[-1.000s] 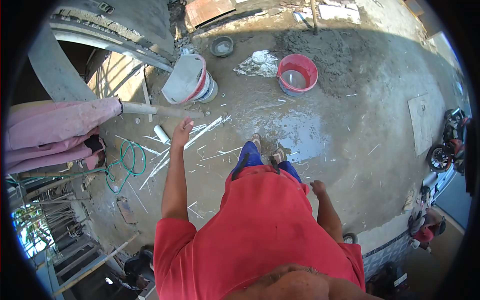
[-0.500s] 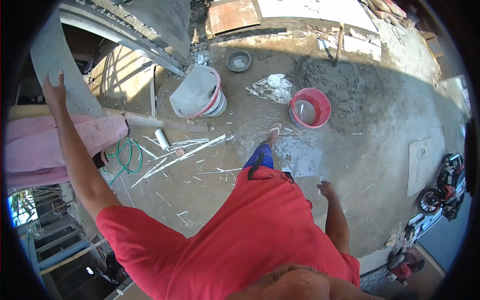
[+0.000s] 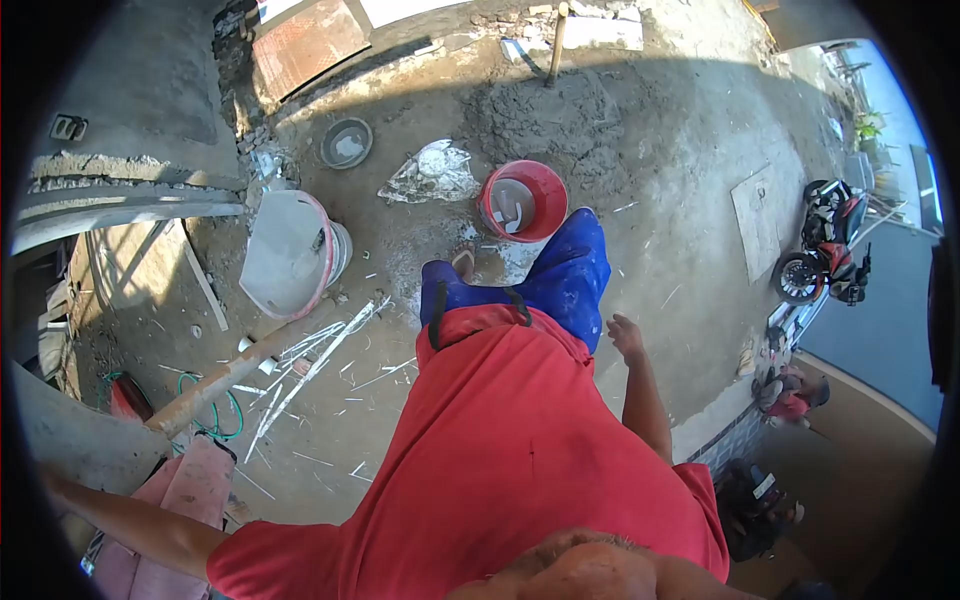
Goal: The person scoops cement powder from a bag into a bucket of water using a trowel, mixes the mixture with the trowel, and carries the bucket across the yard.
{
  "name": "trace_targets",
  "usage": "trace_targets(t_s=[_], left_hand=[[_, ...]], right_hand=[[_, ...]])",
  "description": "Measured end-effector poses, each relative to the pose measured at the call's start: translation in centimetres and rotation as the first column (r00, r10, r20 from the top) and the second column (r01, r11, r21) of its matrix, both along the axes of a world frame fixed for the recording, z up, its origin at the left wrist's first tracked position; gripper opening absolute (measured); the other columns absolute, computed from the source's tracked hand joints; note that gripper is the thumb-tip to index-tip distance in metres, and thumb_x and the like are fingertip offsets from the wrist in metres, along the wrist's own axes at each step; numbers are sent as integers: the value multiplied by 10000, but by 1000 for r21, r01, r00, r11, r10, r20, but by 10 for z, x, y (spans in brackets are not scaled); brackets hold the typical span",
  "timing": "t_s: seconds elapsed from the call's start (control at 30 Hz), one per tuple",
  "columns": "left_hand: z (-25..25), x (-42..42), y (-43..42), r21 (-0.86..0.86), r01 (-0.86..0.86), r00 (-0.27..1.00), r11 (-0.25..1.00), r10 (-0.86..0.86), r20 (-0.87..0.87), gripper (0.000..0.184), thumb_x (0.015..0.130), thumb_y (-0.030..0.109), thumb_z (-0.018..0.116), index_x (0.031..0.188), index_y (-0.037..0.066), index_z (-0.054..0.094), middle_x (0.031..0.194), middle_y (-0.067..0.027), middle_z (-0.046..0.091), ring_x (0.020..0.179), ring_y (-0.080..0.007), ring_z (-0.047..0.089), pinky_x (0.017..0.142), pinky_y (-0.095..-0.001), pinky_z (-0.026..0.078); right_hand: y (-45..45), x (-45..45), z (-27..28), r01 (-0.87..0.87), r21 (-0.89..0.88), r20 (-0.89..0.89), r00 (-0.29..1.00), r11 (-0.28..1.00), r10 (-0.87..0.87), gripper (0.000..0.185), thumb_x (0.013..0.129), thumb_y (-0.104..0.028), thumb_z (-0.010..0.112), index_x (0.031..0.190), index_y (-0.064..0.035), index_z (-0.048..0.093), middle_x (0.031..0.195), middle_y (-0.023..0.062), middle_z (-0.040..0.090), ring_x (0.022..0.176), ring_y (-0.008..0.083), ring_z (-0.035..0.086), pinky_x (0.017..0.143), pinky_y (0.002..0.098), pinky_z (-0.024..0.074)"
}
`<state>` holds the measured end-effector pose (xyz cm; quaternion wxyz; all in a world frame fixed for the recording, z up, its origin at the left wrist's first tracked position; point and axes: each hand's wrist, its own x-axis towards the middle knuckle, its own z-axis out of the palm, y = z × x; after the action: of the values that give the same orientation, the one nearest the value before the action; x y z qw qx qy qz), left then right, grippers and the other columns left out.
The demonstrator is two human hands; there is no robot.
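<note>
My left arm stretches out to the far left, where my left hand [image 3: 52, 482] is dark at the rim of the view beside a grey sheet [image 3: 90, 425]. Its fingers cannot be made out. Below that arm lies a pink cushioned piece [image 3: 200, 490]. My right hand [image 3: 626, 336] hangs beside my blue trousers [image 3: 570, 270], fingers loosely apart, with nothing seen in it. In front of my legs stands a red bucket [image 3: 545, 190] with grey liquid and a pale object inside. Left of it, a cut-open white container [image 3: 280, 250] with a pinkish rim rests against a bucket [image 3: 341, 255].
White strips [image 3: 310, 360] litter the ground near a green hose [image 3: 228, 418] and a pole [image 3: 215, 385]. A grey basin [image 3: 346, 143], a crumpled white bag [image 3: 435, 172] and wet mortar [image 3: 550, 115] lie ahead. To the right are a motorcycle [image 3: 825, 250] and a person [image 3: 790, 393].
My view has swung right, and I have stepped closer to the red bucket. My left hand has dropped back towards the left rim. The right hand's fingers have loosened.
</note>
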<state>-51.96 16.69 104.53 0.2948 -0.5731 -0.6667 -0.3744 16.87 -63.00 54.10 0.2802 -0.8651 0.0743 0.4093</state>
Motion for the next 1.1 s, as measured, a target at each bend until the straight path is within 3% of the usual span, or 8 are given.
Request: trace_targets(t_s=[0.3,0.5,0.57,0.8,0.93,1.0,1.03,1.1], left_hand=[[-6,-5,-14,-4,-28,998,1000,28,48,818,793,594,620,1243,-81,515,1235,-286,538,1170,-393,509,987,-442,412],[-12,-15,-22,6,-39,996,999,39,83,828,788,600,621,1242,-83,514,1235,-287,537,1170,-394,509,988,-443,412],[-10,-19,-29,14,-50,995,999,48,90,831,786,602,621,1242,-84,514,1235,-288,537,1170,-394,509,988,-443,412],[-8,-21,-35,20,-63,994,998,61,85,842,780,609,622,1242,-86,513,1236,-290,535,1169,-396,508,989,-445,412],[-10,-16,-31,4,-61,995,998,61,80,848,776,614,623,1241,-87,512,1236,-291,535,1169,-396,508,989,-446,412],[-8,-18,-33,-6,-71,995,997,72,67,852,774,616,623,1241,-88,512,1236,-292,534,1169,-396,508,990,-446,412],[-8,-17,-33,-2,-78,995,997,78,60,853,773,617,623,1241,-88,512,1236,-292,534,1169,-397,508,990,-446,412],[-6,-18,-36,6,-85,993,996,84,77,856,771,619,623,1241,-89,511,1236,-292,534,1169,-397,508,990,-447,412]], right_hand=[[-45,-40,6,-17,-364,-312,944,931,-105,251,881,-291,574,979,-61,604,880,55,610,741,185,596,572,326,484],[28,7,-2,-44,-163,-177,984,986,15,360,865,-255,593,1166,-57,607,969,97,646,768,189,617,599,319,488],[53,24,-16,-263,-50,-83,963,964,258,482,850,-235,618,1273,-17,545,1061,155,657,801,201,630,680,314,502],[105,70,-34,-400,-28,32,916,916,401,541,857,-253,609,1270,77,500,1162,224,622,976,254,641,859,333,487],[119,74,-5,-287,32,-49,956,957,288,530,861,-278,597,1263,58,518,1197,225,604,1091,288,604,922,338,462],[129,70,18,-53,30,-187,981,998,58,528,860,-288,592,1275,32,521,1212,214,599,1066,285,616,911,338,468],[97,82,-20,-402,-23,-133,909,915,396,526,860,-291,590,1274,27,524,1213,213,598,1046,288,623,902,340,473],[30,107,-99,-866,-277,27,426,416,904,522,861,-299,587,1271,19,530,1214,210,596,1006,295,636,883,345,484]])
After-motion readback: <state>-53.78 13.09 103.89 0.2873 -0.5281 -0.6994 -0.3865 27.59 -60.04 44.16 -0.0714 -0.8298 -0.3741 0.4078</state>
